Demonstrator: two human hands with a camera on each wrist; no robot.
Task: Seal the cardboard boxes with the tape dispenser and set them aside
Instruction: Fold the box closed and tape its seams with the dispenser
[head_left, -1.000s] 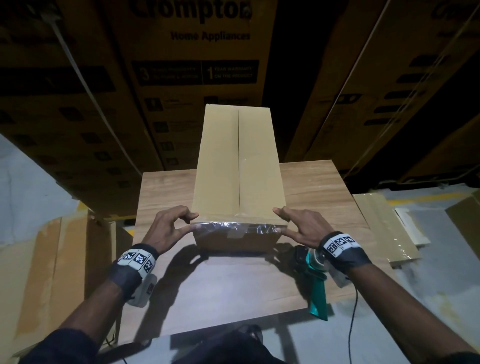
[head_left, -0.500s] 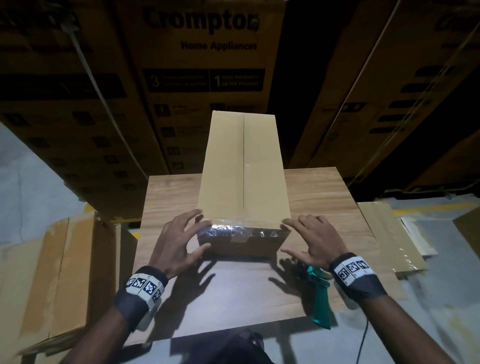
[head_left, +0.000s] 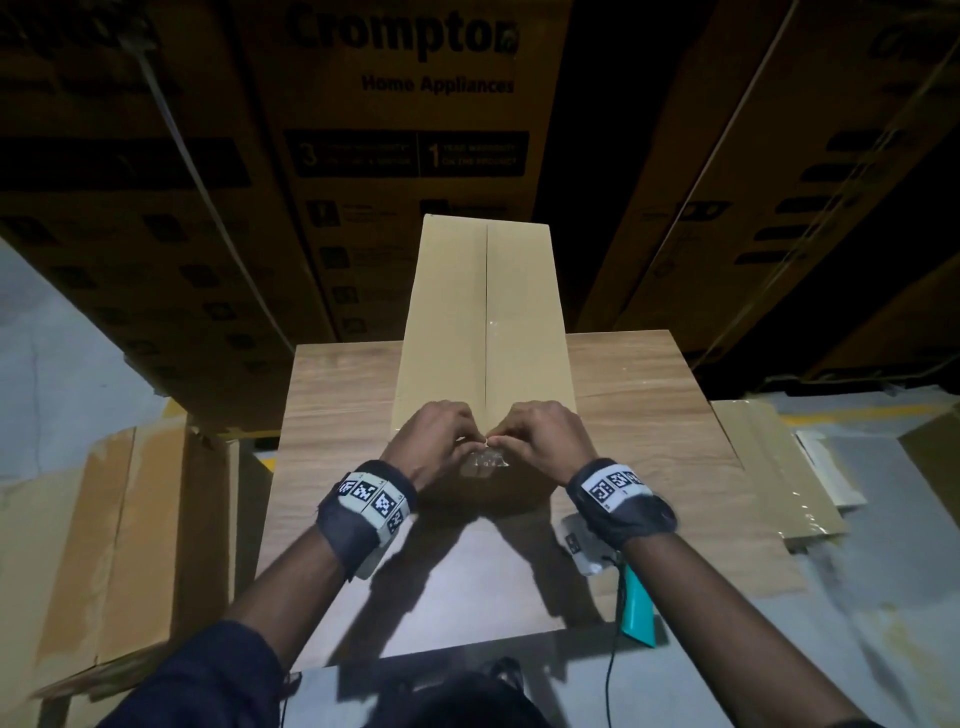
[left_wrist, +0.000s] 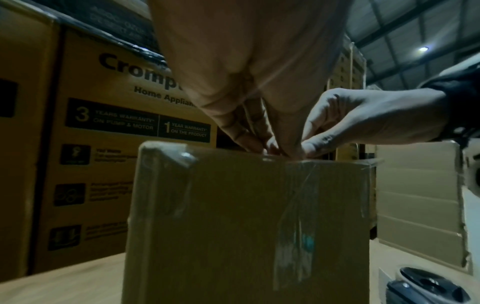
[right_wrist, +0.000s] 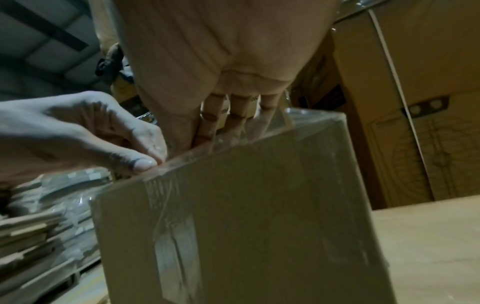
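A long plain cardboard box (head_left: 483, 312) lies lengthwise on the wooden table (head_left: 337, 405), its top seam running away from me. Both hands meet at the middle of its near top edge. My left hand (head_left: 470, 442) and right hand (head_left: 501, 440) have curled fingers and pinch the clear tape (head_left: 485, 460) where it folds over the edge. In the left wrist view the tape strip (left_wrist: 296, 205) runs down the near face of the box (left_wrist: 233, 226). The right wrist view shows the left thumb (right_wrist: 142, 163) pressing the tape at the edge. The teal tape dispenser (head_left: 638, 610) lies on the table under my right wrist.
Tall printed appliance cartons (head_left: 405, 156) stand stacked close behind the table. Flattened cardboard (head_left: 104, 545) leans at the left, and taped flat boxes (head_left: 769, 467) lie on the floor at the right. The table's near edge (head_left: 441, 644) is close to my body.
Both hands left the box's near corners and came together at the middle of the near top edge. Their fingers went from spread flat to curled and pinching the tape.
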